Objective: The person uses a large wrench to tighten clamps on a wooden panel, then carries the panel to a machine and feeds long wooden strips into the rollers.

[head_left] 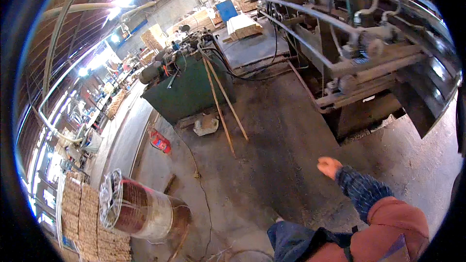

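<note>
My right hand reaches out over the dark floor at the right, below a dark knitted cuff and a rust-coloured sleeve. Its fingers look curled together, and no object shows in them. It touches nothing; the heavy machine frame stands nearest, beyond it and up to the right. My left hand is out of view. Part of my dark trousers shows at the lower edge.
Ahead stands a green tank with motors and hoses on top; two wooden sticks lean on it. A white jug, a red fire extinguisher, a rusty drum, stacked wood and a floor cable lie leftward.
</note>
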{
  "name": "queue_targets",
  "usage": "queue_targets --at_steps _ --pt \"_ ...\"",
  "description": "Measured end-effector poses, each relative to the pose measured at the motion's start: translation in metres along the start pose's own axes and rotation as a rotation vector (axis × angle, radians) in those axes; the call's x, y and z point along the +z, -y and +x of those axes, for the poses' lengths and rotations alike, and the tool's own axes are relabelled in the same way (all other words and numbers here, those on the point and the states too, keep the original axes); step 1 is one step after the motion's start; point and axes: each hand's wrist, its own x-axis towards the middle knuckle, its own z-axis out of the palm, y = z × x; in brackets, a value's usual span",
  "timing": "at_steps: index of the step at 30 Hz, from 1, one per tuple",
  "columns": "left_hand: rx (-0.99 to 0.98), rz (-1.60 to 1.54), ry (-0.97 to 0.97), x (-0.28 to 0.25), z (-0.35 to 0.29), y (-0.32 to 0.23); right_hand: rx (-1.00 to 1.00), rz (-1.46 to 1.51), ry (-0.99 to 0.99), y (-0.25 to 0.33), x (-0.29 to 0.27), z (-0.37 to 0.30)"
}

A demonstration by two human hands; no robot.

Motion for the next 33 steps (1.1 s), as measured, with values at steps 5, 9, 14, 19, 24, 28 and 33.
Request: queue_targets --at_steps 5,9,14,19,24,28,33 --pt "0.084 0.185 0.075 0.153 0.06 -0.17 -0.312 0.305 -0.126 0.047 0.045 0.21" --pt "0.193 0.215 0.152 0.294 0.119 -0.327 -0.352 -0.964 0.368 -0.093 0.031 0.272" --pt "0.611 0.046 0.351 0.474 0.208 -0.567 0.451 -0.975 0.756 -0.149 0.015 0.3" --pt "0.647 0.036 0.445 0.75 0.173 -0.662 0.435 -0.933 0.602 -0.154 -0.059 0.436" --pt "0.19 0.236 0.247 0.862 0.185 -0.67 -0.364 -0.976 0.208 -0.069 -0.136 0.75" --pt "0.127 0.325 0.198 0.94 0.192 -0.697 0.128 -0.11 -0.357 0.06 -0.214 1.016" --pt "0.119 0.368 0.13 1.067 0.214 -0.785 0.047 -0.009 -0.388 0.21 -0.234 1.23"
